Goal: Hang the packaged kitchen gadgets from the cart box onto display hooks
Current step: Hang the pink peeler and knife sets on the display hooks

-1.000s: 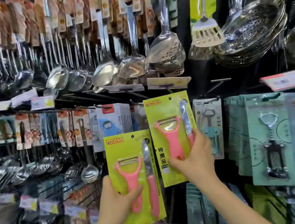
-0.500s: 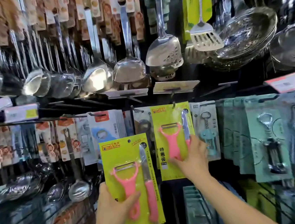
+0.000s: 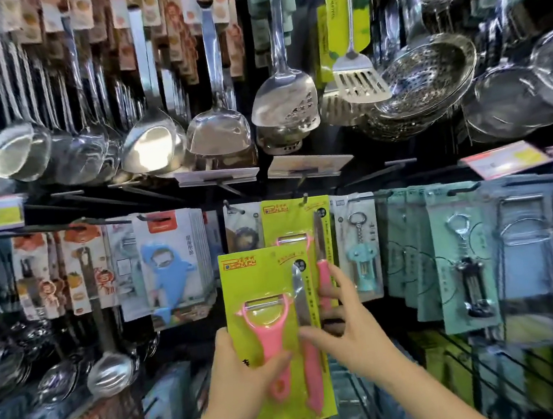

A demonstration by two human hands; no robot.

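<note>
My left hand (image 3: pixel 243 382) grips a yellow-green carded pack (image 3: pixel 262 279) by its lower part, holding it upright; it carries a pink peeler and a pink-handled knife. Behind it, an identical pack (image 3: pixel 290 218) hangs from a display hook (image 3: pixel 305 199) in the middle row. My right hand (image 3: pixel 350 328) is spread at the right edge of both packs. Its thumb touches the front pack's knife blister and its index finger rests on the hung pack's lower part. The cart box is out of view.
Steel ladles (image 3: pixel 154 147), slotted turners (image 3: pixel 361 86) and strainers (image 3: pixel 425 78) hang in the upper row. A blue shark-shaped opener pack (image 3: pixel 171 266) hangs to the left, with corkscrew packs (image 3: pixel 359 255) and teal cards (image 3: pixel 463 257) to the right. Price tags (image 3: pixel 308 164) jut out above the hook.
The second pack went up onto the hook and now hangs there. My right hand slid down off it toward the front pack, which my left hand raised up and to the right.
</note>
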